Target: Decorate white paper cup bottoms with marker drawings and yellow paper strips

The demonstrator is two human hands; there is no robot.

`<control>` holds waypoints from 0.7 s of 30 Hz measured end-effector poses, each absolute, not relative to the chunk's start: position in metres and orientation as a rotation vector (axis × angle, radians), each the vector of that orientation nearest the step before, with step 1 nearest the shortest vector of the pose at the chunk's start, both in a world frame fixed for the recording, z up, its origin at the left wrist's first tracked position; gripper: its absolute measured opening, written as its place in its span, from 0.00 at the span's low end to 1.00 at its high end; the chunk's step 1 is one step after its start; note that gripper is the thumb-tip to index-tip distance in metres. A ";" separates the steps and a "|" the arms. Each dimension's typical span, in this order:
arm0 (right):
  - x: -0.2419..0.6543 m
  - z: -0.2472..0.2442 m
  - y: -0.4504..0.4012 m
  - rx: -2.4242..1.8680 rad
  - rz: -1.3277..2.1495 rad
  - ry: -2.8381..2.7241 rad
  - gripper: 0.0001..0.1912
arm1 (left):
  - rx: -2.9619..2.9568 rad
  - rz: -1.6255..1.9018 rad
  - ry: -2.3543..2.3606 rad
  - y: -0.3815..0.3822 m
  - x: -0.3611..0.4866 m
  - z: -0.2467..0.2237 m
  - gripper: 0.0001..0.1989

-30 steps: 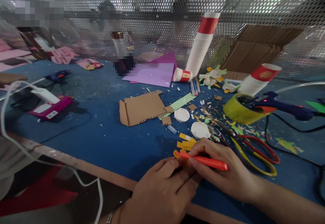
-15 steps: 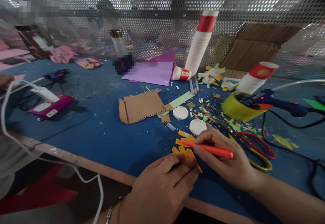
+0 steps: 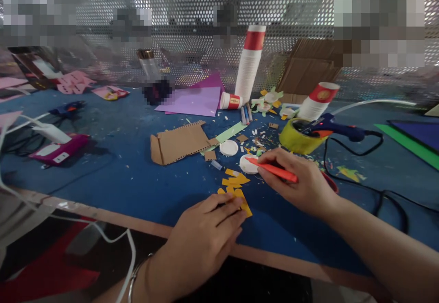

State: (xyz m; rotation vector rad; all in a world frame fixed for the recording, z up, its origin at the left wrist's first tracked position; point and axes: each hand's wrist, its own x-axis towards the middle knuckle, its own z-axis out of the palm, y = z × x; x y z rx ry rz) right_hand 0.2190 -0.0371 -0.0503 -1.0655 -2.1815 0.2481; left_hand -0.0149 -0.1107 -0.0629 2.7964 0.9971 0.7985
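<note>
The person's R hand (image 3: 295,181) grips a red pen (image 3: 274,170) btwn thumb & fingers, held at a slant above the counter (image 3: 137,170), tip pointing L over the nearer white disc (image 3: 247,168); can't tell if tip & disc touch. L hand (image 3: 202,232) lies palm down near the counter's front edge, fingers close together & laid over some orange paper strips (image 3: 245,207), whose ends poke out past the fingertips; thumb hidden, so can't tell if it pinches them or just presses. More orange scraps (image 3: 233,180) lie just beyond, w/ a 2nd white disc (image 3: 228,147) farther back. L of that disc: a torn cardboard piece (image 3: 180,143), flat, its R end by a pale green strip (image 3: 231,132). A red handle (image 3: 331,183) shows behind the R hand, mostly hidden. Farther R, a yellow tape roll (image 3: 295,143) w/ a blue glue gun (image 3: 343,128) resting in/on it. At the back: tall paper cup stack (image 3: 248,74), upright but tilted a bit, one cup (image 3: 230,101) on its side at the base, & purple paper (image 3: 197,99) to its L. Far L, a magenta power strip (image 3: 61,151) w/ a white plug (image 3: 55,133).
</note>
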 end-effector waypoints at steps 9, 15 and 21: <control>0.222 -0.046 -0.037 -0.933 0.303 -2.296 0.06 | 2.835 0.935 1.226 -0.069 -0.026 -0.023 0.12; 0.224 -0.045 -0.036 -0.964 0.280 -2.386 0.07 | 2.698 1.020 1.496 -0.003 -0.015 0.014 0.09; 0.225 -0.048 -0.033 -0.867 0.235 -2.447 0.10 | 2.482 1.126 1.382 0.044 0.009 -0.003 0.12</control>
